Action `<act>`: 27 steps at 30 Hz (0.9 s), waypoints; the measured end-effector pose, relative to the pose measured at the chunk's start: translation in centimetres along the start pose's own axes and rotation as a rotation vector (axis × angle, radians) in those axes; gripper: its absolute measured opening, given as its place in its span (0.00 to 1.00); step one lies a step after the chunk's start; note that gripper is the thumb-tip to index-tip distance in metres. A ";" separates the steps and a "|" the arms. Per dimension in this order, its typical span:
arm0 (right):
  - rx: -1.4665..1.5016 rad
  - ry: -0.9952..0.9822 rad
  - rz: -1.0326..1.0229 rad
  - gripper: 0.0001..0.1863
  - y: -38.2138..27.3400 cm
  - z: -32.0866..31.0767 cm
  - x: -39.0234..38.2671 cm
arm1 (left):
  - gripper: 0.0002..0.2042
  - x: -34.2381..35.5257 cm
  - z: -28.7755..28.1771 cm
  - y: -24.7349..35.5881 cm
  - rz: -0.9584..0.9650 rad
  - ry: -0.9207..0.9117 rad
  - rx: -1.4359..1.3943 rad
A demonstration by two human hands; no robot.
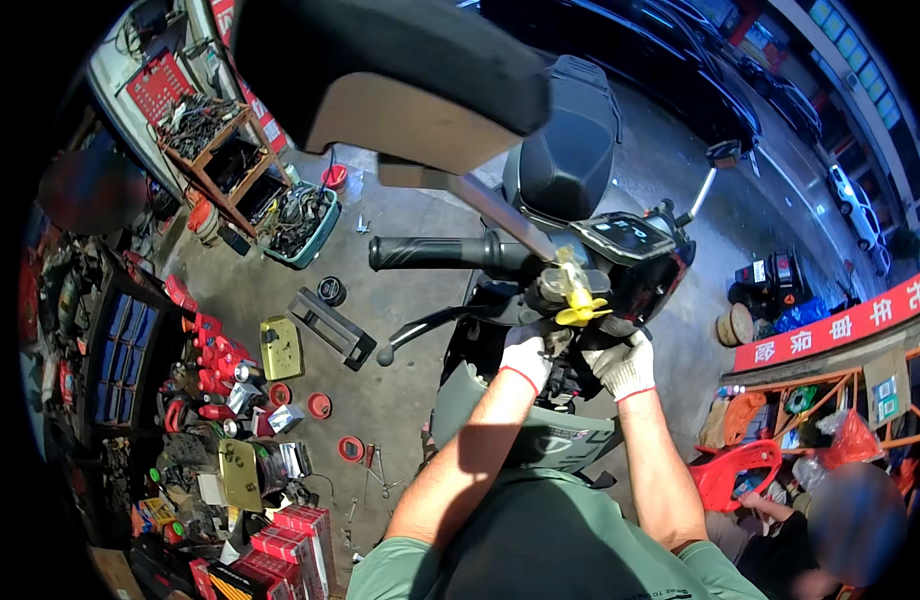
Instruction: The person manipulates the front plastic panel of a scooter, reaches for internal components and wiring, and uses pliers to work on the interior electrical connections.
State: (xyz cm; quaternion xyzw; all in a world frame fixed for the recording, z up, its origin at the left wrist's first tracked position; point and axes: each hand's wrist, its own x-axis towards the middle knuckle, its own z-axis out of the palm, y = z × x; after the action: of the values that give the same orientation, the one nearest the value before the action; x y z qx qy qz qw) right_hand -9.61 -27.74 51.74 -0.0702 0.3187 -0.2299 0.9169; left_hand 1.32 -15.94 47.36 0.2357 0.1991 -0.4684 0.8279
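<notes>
I stand at the front of an electric scooter [570, 150]. Both my hands wear white knit gloves with red cuffs. My left hand [525, 360] reaches into the dark opening below the handlebar, its fingers curled around something too small and shadowed to name. Opposite it, my right hand [622, 366] is closed, with its fingertips in the same opening among dark parts and wiring [565, 378]. A grey-green front panel [555, 442] leans between my forearms and body. Just above my hands, a yellow toy propeller [582, 309] sits on the handlebar beside the dashboard [625, 236].
A brake lever [420, 335] and grip [430, 253] stick out left; a mirror [420, 120] looms close above. Left on the floor are a blue-green bin [305, 235], yellow tray [282, 348] and tools [378, 465]. Another person [750, 540] sits at lower right by a red plastic chair [735, 475].
</notes>
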 end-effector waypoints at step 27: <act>-0.131 0.094 -0.032 0.15 0.1 -0.1 1.4 | 0.10 3.6 -1.6 -1.6 0.109 -0.146 0.115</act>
State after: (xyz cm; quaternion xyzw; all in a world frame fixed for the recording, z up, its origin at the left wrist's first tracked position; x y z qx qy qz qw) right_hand -8.65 -28.35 50.89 -0.1242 0.3747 -0.2265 0.8905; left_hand 1.49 -18.23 43.75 0.2585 0.0980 -0.4493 0.8496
